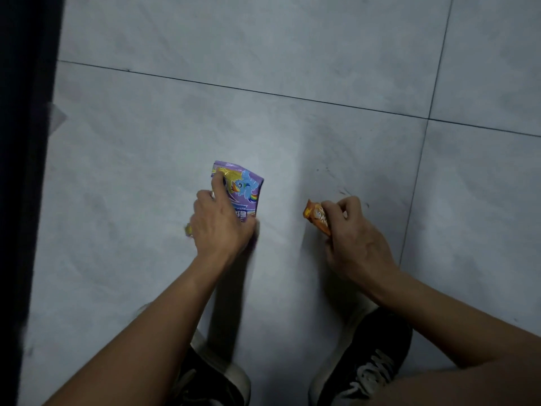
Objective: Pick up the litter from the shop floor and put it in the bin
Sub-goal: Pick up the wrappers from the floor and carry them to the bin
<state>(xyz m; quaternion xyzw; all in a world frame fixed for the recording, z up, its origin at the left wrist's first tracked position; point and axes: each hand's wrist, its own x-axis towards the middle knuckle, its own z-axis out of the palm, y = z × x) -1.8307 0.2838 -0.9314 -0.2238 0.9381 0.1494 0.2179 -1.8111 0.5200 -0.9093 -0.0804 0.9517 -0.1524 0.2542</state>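
Pale grey floor tiles (292, 54) with thin dark grout lines fill your view from above, and a dark vertical surface (23, 171) runs down the left edge. Your left hand (221, 224) reaches down over a purple wrapper (247, 189) printed with a blue cartoon pony and a rainbow; your index finger lies along the wrapper's upper left part and your thumb curls round its lower right edge, so you grip it between them. Whether the wrapper still touches the tile or is lifted off it cannot be told from this angle. A small yellow scrap (188, 229) shows just beside the outer edge of that hand, too blurred to identify. Your right hand (354, 238) is clenched round an orange wrapper (317, 218), fingers curled over its right side, with the packet's left end sticking out past your fingertips toward the purple one. The two wrappers sit near each other but apart, with bare tile between them. Both of your forearms come in from the bottom corners. Below them you can see your two dark lace-up shoes, the left shoe (216, 373) and the right shoe (369, 361), planted on the tile with pale soles.
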